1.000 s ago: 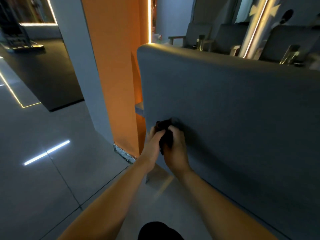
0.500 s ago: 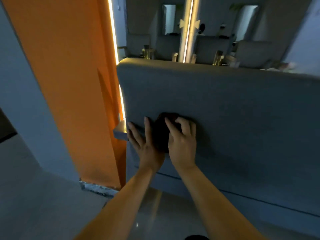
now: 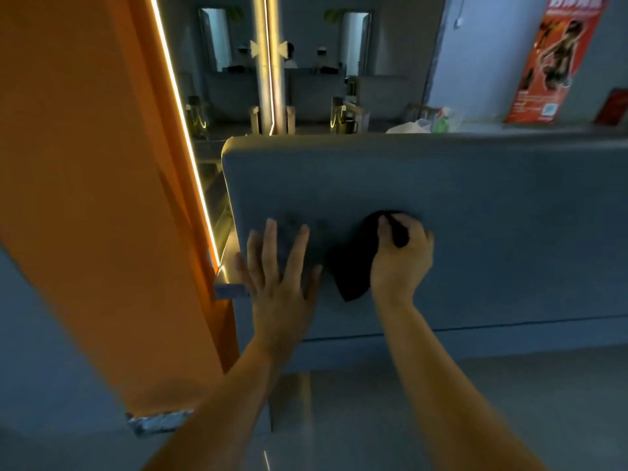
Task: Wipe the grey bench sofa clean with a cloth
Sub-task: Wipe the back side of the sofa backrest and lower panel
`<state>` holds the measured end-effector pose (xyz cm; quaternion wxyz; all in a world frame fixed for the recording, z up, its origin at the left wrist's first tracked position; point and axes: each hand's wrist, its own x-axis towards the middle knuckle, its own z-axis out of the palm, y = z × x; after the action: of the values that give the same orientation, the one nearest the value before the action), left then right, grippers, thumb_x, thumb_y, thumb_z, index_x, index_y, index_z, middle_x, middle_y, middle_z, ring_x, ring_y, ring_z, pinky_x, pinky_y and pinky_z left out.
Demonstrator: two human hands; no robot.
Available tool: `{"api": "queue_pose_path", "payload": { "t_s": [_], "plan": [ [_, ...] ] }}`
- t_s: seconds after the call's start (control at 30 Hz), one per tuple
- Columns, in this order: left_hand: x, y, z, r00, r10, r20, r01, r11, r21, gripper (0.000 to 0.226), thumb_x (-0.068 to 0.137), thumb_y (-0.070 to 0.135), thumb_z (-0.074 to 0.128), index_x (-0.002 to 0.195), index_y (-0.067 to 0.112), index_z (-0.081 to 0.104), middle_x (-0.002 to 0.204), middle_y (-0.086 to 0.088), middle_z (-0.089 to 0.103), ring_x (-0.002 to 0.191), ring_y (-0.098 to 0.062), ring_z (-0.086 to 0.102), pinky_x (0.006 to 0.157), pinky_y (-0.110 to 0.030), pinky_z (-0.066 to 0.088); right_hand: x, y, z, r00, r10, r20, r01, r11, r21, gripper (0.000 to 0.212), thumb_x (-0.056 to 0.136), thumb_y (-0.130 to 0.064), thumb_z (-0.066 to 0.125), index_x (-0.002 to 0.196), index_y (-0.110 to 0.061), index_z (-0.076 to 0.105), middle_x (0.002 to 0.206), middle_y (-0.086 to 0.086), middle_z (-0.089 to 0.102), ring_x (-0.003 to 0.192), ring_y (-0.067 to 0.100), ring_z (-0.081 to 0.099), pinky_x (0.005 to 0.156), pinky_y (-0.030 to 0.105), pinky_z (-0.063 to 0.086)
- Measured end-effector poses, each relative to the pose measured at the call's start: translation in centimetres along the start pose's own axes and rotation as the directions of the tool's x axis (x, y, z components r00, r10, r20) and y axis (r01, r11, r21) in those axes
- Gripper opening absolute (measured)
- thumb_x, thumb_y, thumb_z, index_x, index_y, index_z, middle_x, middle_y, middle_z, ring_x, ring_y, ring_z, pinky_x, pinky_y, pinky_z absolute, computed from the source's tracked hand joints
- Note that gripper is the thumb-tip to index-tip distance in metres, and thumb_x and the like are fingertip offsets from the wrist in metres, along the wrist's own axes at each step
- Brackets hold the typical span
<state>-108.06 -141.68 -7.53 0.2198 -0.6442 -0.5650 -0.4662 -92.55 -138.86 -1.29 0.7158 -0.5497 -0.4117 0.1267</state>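
Right hand (image 3: 399,263) has slid the cloth (image 3: 353,266) rightward, apart from left hand (image 3: 278,277).

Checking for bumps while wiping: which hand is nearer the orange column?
Left. The left hand lies flat on the grey bench sofa close to the orange column; the right hand, gripping the dark cloth, is farther along the sofa.
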Motion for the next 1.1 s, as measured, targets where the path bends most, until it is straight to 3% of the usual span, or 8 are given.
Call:
{"api": "queue_pose_path", "payload": {
  "t_s": [0.1,0.17,0.3,0.4,0.63,0.73,0.93,1.1],
  "plan": [
    [3.6,-0.6,0.3,0.998,0.048,0.031,-0.05,0.997,0.059,0.078,0.096,0.041,0.064,0.16,0.032,0.021,0.169,-0.01,-0.006,0.154,-0.041,-0.008,0.119,-0.069,0.005,-0.9,-1.1,2.4,0.977,0.208,-0.045,-0.2,0.97,0.138,0.018,0.095,-0.029,0.07,0.111,-0.021,0.071,0.114,-0.007,0.064,0.105,0.006,0.061,0.1,0.029,0.052],
    [3.6,-1.2,1.6,0.997,0.064,0.049,-0.07,0.989,0.129,0.09,0.092,0.04,0.066,0.161,0.034,0.009,0.167,-0.006,-0.02,0.152,-0.038,-0.019,0.117,-0.071,0.0,-1.5,-1.3,3.5,0.968,0.247,-0.039,-0.235,0.953,0.194,0.017,0.095,-0.026,0.071,0.11,-0.018,0.073,0.112,-0.006,0.068,0.105,0.007,0.063,0.099,0.032,0.054],
    [3.8,-2.2,3.3,0.998,0.066,0.014,-0.067,0.978,0.196,0.092,0.091,0.055,0.058,0.161,0.036,0.001,0.167,-0.008,-0.019,0.151,-0.035,-0.024,0.117,-0.064,-0.015,-4.1,-1.1,4.9,0.98,0.156,0.12,-0.169,0.98,0.104,0.012,0.094,-0.02,0.071,0.106,-0.017,0.075,0.109,-0.002,0.07,0.098,0.004,0.065,0.091,0.022,0.055],
    [3.6,-2.3,3.3,0.995,0.097,0.012,-0.097,0.977,0.191,0.091,0.09,0.054,0.057,0.16,0.036,0.002,0.166,-0.004,-0.024,0.152,-0.034,-0.023,0.117,-0.062,-0.015,-3.8,-0.5,4.0,0.978,0.082,0.192,-0.093,0.995,0.048,0.011,0.094,-0.018,0.072,0.104,-0.018,0.076,0.107,-0.003,0.07,0.095,0.003,0.065,0.085,0.012,0.053],
    [3.3,-2.3,2.9,0.996,0.071,0.051,-0.077,0.989,0.123,0.096,0.091,0.052,0.063,0.159,0.04,-0.003,0.166,0.001,-0.025,0.152,-0.03,-0.023,0.118,-0.06,-0.017,-1.3,0.3,2.6,0.956,0.293,0.016,-0.29,0.938,0.19,0.012,0.095,-0.02,0.07,0.106,-0.021,0.073,0.111,-0.005,0.07,0.103,0.009,0.065,0.097,0.033,0.055],
    [2.5,-3.1,3.4,0.989,0.107,0.099,-0.122,0.979,0.166,0.096,0.089,0.052,0.06,0.16,0.038,-0.003,0.166,-0.001,-0.025,0.152,-0.031,-0.023,0.117,-0.06,-0.019,-2.5,-0.3,4.1,0.954,0.293,0.057,-0.299,0.925,0.236,0.012,0.094,-0.02,0.071,0.106,-0.02,0.074,0.111,-0.005,0.07,0.104,0.007,0.065,0.097,0.031,0.055],
    [2.3,-3.0,3.7,0.992,0.092,0.083,-0.11,0.964,0.24,0.093,0.088,0.058,0.059,0.16,0.035,0.006,0.167,-0.003,-0.02,0.154,-0.031,-0.019,0.117,-0.06,-0.018,-4.1,-1.2,4.8,0.972,0.122,0.202,-0.152,0.978,0.141,0.013,0.093,-0.016,0.072,0.104,-0.019,0.077,0.109,-0.008,0.067,0.098,-0.002,0.062,0.085,0.007,0.049],
    [2.1,-3.2,2.6,0.983,0.076,0.167,-0.105,0.98,0.168,0.101,0.087,0.054,0.065,0.16,0.04,-0.003,0.167,0.001,-0.021,0.153,-0.027,-0.022,0.118,-0.055,-0.02,-3.0,-0.4,1.9,0.983,0.185,0.017,-0.185,0.971,0.149,0.016,0.094,-0.017,0.071,0.108,-0.024,0.073,0.111,-0.012,0.066,0.101,-0.003,0.061,0.095,0.017,0.051]
  ]
}}
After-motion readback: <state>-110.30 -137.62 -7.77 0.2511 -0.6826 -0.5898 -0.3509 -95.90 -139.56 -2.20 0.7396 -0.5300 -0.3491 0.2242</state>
